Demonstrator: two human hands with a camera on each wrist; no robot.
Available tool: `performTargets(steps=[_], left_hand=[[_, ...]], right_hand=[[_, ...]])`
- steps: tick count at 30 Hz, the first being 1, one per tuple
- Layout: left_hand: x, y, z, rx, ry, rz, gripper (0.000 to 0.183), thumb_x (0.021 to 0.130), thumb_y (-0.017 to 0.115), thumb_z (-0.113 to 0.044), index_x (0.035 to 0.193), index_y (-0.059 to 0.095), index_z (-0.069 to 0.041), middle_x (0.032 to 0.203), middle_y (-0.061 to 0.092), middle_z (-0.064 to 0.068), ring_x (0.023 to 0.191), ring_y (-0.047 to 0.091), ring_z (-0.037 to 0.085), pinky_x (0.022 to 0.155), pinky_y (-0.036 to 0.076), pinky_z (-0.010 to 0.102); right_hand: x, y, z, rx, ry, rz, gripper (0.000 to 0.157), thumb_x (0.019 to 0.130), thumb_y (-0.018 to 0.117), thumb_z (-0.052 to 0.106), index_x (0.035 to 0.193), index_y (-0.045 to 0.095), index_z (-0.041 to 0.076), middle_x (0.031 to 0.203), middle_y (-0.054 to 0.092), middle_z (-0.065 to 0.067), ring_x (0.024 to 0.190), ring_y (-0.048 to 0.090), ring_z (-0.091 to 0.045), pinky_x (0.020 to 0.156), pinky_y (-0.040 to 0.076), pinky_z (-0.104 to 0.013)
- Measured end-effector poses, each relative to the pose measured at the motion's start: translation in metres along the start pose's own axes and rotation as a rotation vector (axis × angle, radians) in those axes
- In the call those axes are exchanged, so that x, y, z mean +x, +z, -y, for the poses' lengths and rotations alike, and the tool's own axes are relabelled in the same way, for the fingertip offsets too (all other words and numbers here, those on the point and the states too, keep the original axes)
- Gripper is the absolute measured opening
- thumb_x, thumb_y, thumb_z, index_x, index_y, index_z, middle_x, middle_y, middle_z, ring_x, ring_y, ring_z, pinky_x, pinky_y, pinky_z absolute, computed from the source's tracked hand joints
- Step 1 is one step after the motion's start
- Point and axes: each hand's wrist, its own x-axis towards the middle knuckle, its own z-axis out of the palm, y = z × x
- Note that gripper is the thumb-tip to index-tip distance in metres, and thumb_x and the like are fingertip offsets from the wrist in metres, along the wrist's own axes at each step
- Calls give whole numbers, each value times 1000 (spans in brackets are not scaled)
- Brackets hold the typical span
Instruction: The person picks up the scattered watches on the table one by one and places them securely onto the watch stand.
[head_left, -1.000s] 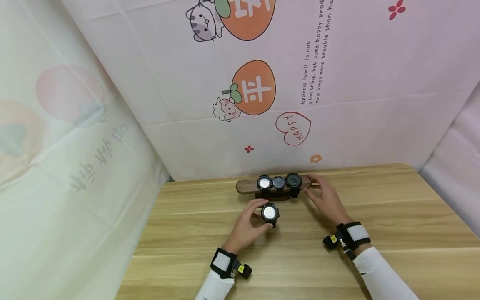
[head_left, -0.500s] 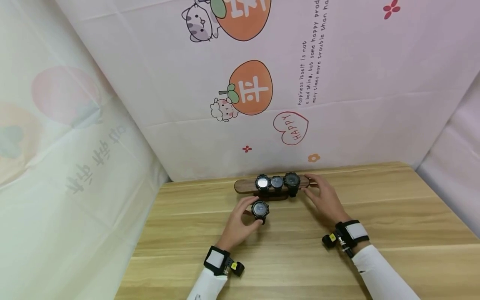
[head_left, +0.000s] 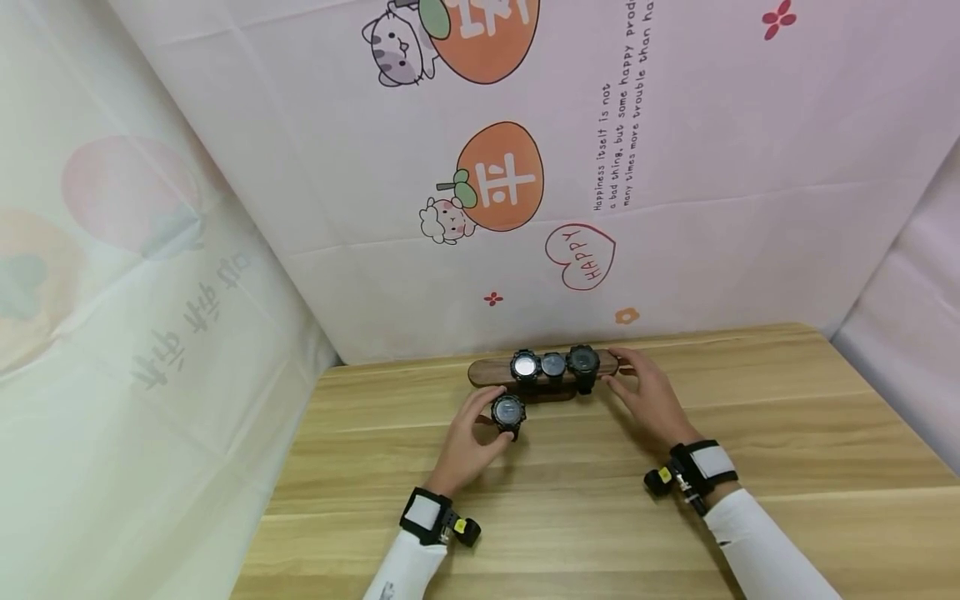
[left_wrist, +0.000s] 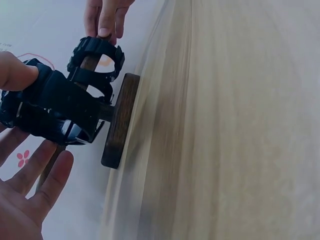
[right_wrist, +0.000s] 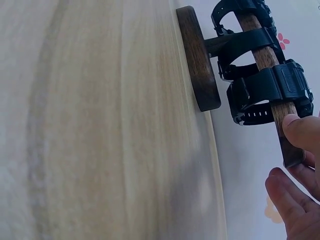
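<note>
My left hand [head_left: 465,446] pinches a black wristwatch [head_left: 508,412] between thumb and fingers, just in front of the left part of a dark wooden watch stand [head_left: 491,372]. In the left wrist view, the watch's closed strap [left_wrist: 67,100] forms a loop near the stand's bar. Three black watches hang on the bar: one with a bright face [head_left: 525,365], a smaller one [head_left: 553,364] in the middle, and a bulky one [head_left: 583,360] on the right. My right hand [head_left: 651,396] holds the bar's right end; its thumb [right_wrist: 300,131] lies on the wood.
The stand's base [right_wrist: 199,60] rests on the wood-grain table [head_left: 570,517] near its back edge. Behind it hangs a white printed cloth [head_left: 390,283], with more cloth [head_left: 150,375] along the left side.
My left hand has carried the watch leftward and slightly away from me, toward the stand's left part. The right hand stays at the bar's right end. The head view has shifted slightly.
</note>
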Motion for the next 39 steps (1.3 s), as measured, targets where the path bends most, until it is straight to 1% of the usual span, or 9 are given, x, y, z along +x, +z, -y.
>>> performTargets(steps=[3, 7, 10, 16, 26, 30, 33, 36, 39], left_hand=[[2, -6, -12, -22, 19, -9, 68, 76, 75, 5, 138, 48, -2, 135, 48, 23, 113, 52, 33, 77, 55, 54], [4, -11, -20, -20, 14, -14, 69, 75, 74, 8, 138, 48, -1, 135, 48, 25, 112, 52, 35, 78, 56, 49], [5, -13, -20, -12, 5, -17, 69, 75, 73, 8, 139, 47, -1, 135, 47, 26, 113, 52, 34, 79, 56, 46], [7, -16, -12, -3, -10, -27, 67, 77, 72, 8, 138, 45, 5, 137, 44, 29, 114, 51, 36, 78, 56, 47], [6, -19, -8, 2, -26, -58, 67, 78, 71, 9, 140, 46, -1, 135, 44, 30, 114, 50, 38, 76, 54, 57], [4, -20, -1, 15, -27, -73, 67, 78, 71, 9, 140, 45, -1, 135, 44, 30, 113, 50, 37, 76, 54, 57], [2, -18, 12, 29, -30, -89, 67, 78, 71, 8, 139, 45, 1, 136, 45, 28, 113, 50, 35, 76, 54, 56], [1, -17, 25, 46, -43, -91, 68, 78, 73, 4, 140, 45, 0, 138, 45, 21, 114, 50, 28, 77, 56, 49], [-1, -18, 32, 59, -56, -88, 69, 79, 73, -1, 142, 45, -4, 139, 46, 13, 115, 50, 21, 78, 56, 41]], right_hand=[[0, 0, -2, -3, -5, 2, 53, 90, 69, 16, 137, 49, 7, 129, 54, -16, 109, 54, -31, 91, 48, -52], [0, 1, -3, -1, -7, 4, 53, 90, 69, 17, 138, 49, 6, 129, 54, -15, 109, 54, -31, 91, 48, -52], [0, 0, -2, 0, -3, 7, 53, 90, 69, 18, 137, 49, 6, 129, 54, -14, 109, 53, -30, 91, 48, -52], [0, 0, -2, -8, 7, 15, 54, 91, 69, 21, 138, 48, 6, 128, 54, -14, 109, 52, -29, 90, 47, -51], [0, -1, -3, -13, 12, 21, 54, 91, 68, 23, 138, 48, 5, 127, 55, -14, 109, 52, -29, 91, 47, -51], [0, -1, -2, -12, 7, 17, 53, 91, 69, 22, 137, 49, 5, 126, 56, -13, 108, 53, -28, 90, 48, -51], [1, -1, -2, -14, 4, 13, 53, 90, 69, 21, 137, 49, 5, 127, 56, -14, 108, 53, -29, 90, 48, -51], [1, -1, -2, -15, 5, 11, 53, 90, 69, 20, 137, 49, 6, 127, 55, -14, 108, 53, -28, 90, 48, -51], [1, -1, -2, -14, 5, 13, 53, 90, 69, 20, 137, 50, 6, 128, 55, -14, 108, 53, -28, 90, 48, -51]])
